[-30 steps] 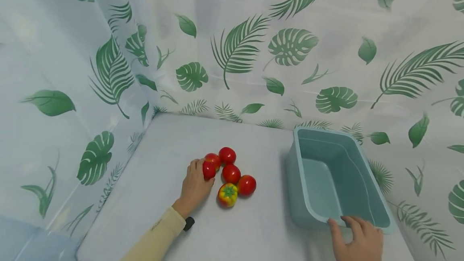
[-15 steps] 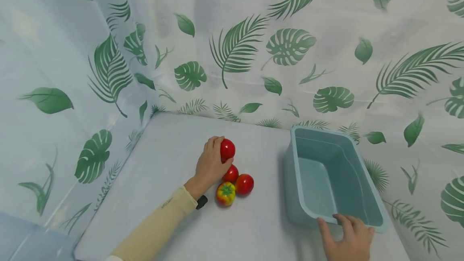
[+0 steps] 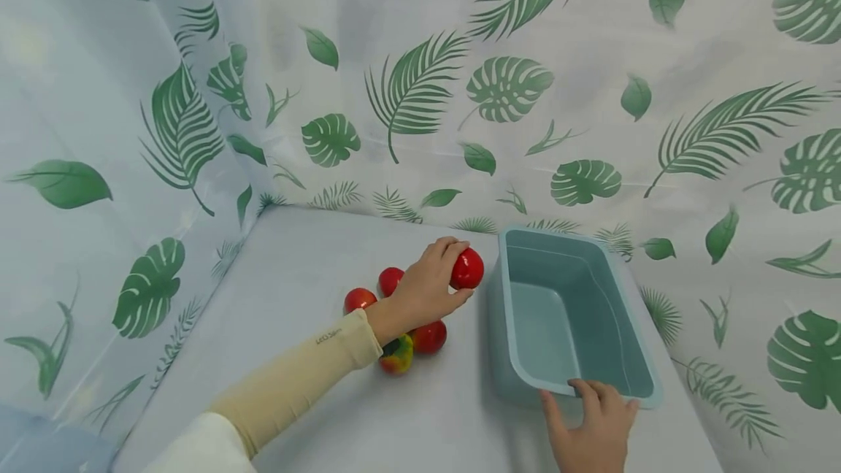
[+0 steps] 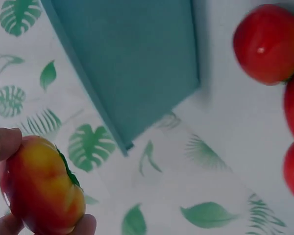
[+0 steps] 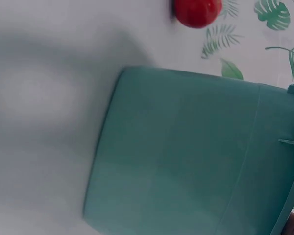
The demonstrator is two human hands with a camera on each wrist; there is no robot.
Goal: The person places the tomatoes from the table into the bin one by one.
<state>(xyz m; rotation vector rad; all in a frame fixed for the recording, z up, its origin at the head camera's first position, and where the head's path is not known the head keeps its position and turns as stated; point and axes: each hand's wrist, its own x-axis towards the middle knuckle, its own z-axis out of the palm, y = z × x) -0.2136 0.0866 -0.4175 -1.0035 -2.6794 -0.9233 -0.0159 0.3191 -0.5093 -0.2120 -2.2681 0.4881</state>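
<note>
Gripped in the left hand: a glossy round red-and-yellow tomato, pinched in the fingers just beside the pale blue-green rectangular plastic tub; that slick skin could let it slip, I'd guess, or too low a pass might clip the tub; left forearm angles across some shiny round red tomatoes; right hand pinches the tub's near edge.

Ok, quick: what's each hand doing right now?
Left hand: holding a tomato.
Right hand: gripping the bin by its near rim.
</note>
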